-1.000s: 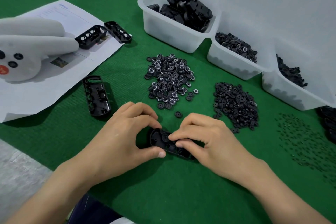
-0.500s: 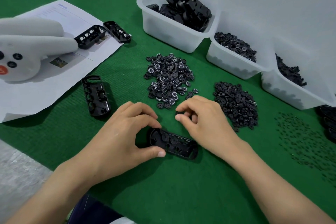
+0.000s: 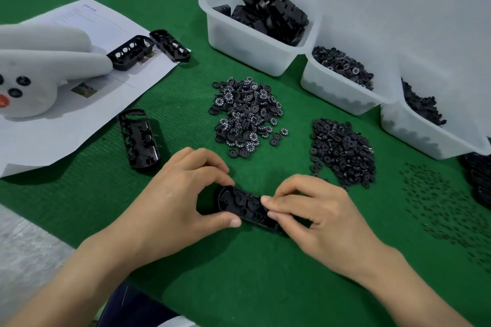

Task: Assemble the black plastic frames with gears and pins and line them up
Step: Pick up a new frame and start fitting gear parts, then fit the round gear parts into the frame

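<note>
Black frame (image 3: 240, 203) sat pinched by your left hand (image 3: 172, 194) and right hand (image 3: 316, 212), the right seemingly seating a gear; next needed firm pressing

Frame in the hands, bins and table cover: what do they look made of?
Frame: black moulded plastic, glossy highlights on its rim. Bins: translucent white plastic, contents shadow through. Table cover: green fabric, probably felt; matte, ribbed weave.

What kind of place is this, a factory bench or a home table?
Probably a small-parts assembly bench: a green mat carries sorted piles of gears, white bins of black parts line the back, and the left hand and right hand hold a black frame.
</note>
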